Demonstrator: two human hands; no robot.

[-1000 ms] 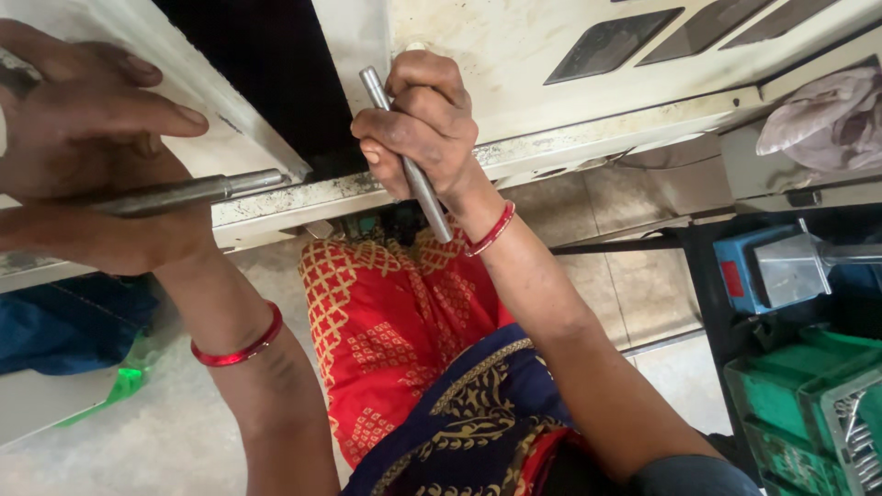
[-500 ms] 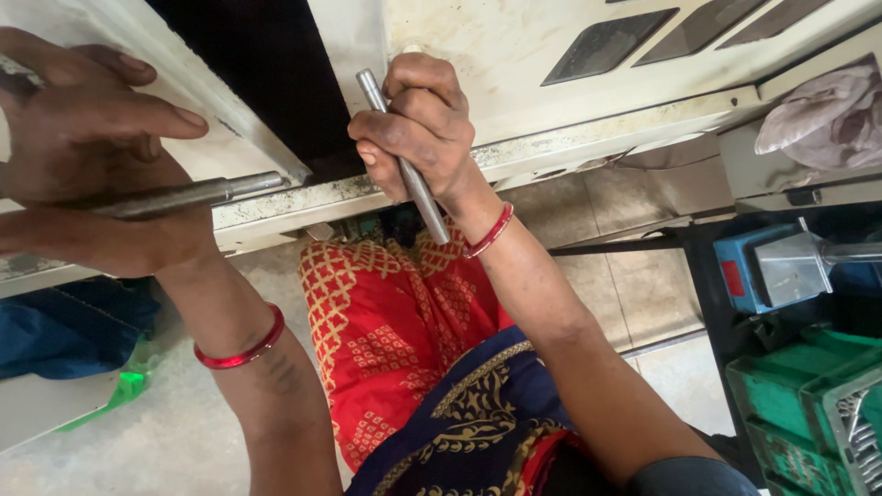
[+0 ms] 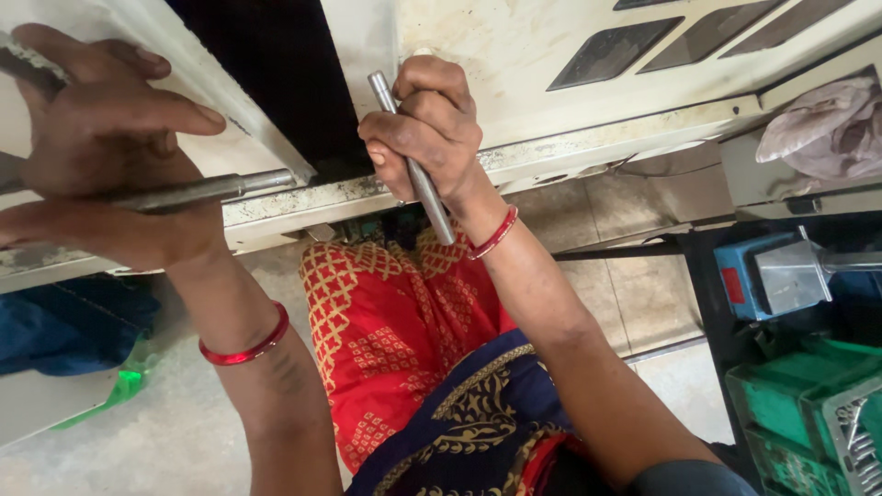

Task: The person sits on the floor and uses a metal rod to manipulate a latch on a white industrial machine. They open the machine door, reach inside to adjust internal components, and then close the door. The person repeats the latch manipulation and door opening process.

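Head view shows the right hand fisted around a steel rod upright against the cream metal frame, the left hand clasping a second rod lying along it; both wrists should stay firm.

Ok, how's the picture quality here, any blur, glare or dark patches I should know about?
Head view: daylight is soft and even, with no harsh glare on the cream metal panel. The black opening shows no detail. The right hand gripping the grey steel rod is sharp; the left hand, close to the lens on the second steel bar, looks slightly soft and stretched.
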